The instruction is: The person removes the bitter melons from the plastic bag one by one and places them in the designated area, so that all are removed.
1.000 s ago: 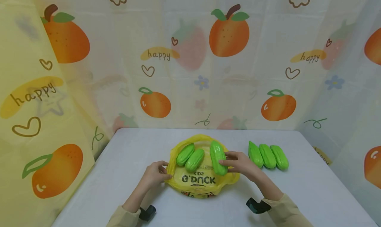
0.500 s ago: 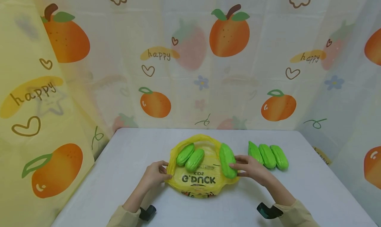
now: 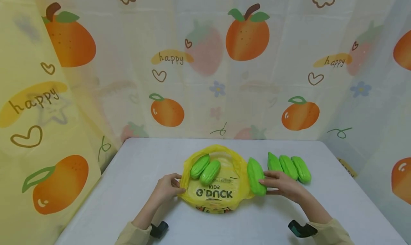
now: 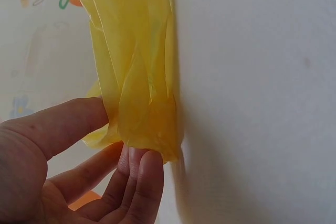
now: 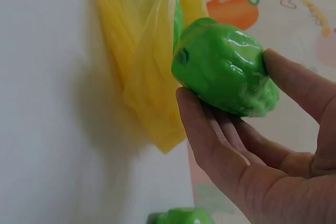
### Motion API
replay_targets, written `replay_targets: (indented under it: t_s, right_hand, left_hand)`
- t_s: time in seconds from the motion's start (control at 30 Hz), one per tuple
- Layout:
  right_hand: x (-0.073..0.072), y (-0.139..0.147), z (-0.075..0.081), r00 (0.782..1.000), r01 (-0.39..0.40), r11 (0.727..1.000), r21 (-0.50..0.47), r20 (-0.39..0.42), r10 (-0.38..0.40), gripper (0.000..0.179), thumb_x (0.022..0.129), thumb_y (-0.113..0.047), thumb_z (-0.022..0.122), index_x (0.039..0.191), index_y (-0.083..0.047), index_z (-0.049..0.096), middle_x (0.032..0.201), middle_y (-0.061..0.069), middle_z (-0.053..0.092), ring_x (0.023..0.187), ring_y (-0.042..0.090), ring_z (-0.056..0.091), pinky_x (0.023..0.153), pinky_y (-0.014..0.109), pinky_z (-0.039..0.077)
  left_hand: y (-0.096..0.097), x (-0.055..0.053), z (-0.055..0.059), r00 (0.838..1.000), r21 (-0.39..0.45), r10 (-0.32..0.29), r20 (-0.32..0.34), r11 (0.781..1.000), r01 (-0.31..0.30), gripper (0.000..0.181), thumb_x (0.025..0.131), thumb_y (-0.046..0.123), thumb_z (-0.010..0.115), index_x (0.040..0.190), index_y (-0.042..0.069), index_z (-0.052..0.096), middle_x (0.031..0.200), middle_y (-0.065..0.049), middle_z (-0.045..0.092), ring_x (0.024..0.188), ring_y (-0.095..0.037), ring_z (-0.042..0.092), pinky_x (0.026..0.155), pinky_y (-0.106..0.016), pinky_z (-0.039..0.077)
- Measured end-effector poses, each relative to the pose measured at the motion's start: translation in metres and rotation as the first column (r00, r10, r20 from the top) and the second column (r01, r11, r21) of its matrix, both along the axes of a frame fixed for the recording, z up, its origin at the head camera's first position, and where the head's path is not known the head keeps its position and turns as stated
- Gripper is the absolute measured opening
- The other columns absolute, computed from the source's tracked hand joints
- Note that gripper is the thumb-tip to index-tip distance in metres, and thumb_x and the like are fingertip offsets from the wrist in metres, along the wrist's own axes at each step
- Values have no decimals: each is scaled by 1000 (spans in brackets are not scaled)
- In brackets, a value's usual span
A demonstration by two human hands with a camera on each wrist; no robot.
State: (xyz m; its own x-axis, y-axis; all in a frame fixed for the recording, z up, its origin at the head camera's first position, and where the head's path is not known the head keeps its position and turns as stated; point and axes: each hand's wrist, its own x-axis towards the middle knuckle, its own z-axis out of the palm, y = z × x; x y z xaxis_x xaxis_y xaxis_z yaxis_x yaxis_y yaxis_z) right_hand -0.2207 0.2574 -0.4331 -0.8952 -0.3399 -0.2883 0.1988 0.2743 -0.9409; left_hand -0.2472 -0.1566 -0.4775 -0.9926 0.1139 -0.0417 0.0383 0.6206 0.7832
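Note:
My right hand (image 3: 284,186) holds a glossy, lumpy green bitter melon (image 3: 256,177) between thumb and fingers. In the head view the melon is just outside the right rim of a yellow plastic bag (image 3: 221,193); the right wrist view shows this bitter melon (image 5: 223,69) raised above the table. Two more bitter melons (image 3: 210,172) lie inside the open bag, side by side at its left. My left hand (image 3: 167,188) grips the left edge of the bag; in the left wrist view thumb and fingers lie on either side of the yellow plastic (image 4: 142,87).
Three more bitter melons (image 3: 289,168) lie in a row on the white table (image 3: 144,156), right of the bag and behind my right hand. A fruit-printed curtain (image 3: 205,77) stands along the back and sides. Each wrist wears a black camera (image 3: 302,229).
My right hand has carried the bitter melon to the right, from over the bag's inside to just outside its right rim. The left hand and the two melons in the bag have stayed put.

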Motion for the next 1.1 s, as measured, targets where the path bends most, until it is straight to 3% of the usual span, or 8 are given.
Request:
replay_targets:
  t_s: [0.77, 1.0, 1.1]
  right_hand:
    - [20, 47, -12, 992, 26, 999, 40, 121, -30, 82, 95, -26, 58, 139, 24, 10, 144, 42, 19, 119, 29, 52, 89, 46, 52]
    - [23, 59, -21, 988, 6, 997, 73, 156, -18, 78, 95, -26, 58, 137, 25, 17, 135, 34, 43, 114, 26, 57, 88, 45, 52]
    - [23, 63, -25, 983, 14, 996, 85, 181, -29, 78, 94, -27, 58, 136, 25, 18, 135, 34, 44, 112, 24, 58, 88, 44, 52]
  left_hand:
    - [3, -1, -1, 1000, -5, -12, -11, 1000, 12, 47, 70, 13, 82, 112, 3, 65, 79, -3, 60, 69, -15, 54, 57, -27, 46]
    - [3, -1, 0, 1000, 0, -6, -4, 1000, 6, 47, 69, 13, 82, 112, 3, 65, 80, -3, 61, 69, -16, 54, 57, -27, 46]
    - [3, -1, 0, 1000, 1, -7, -2, 1000, 7, 47, 70, 14, 82, 112, 4, 65, 80, -3, 60, 70, -16, 54, 58, -27, 46]
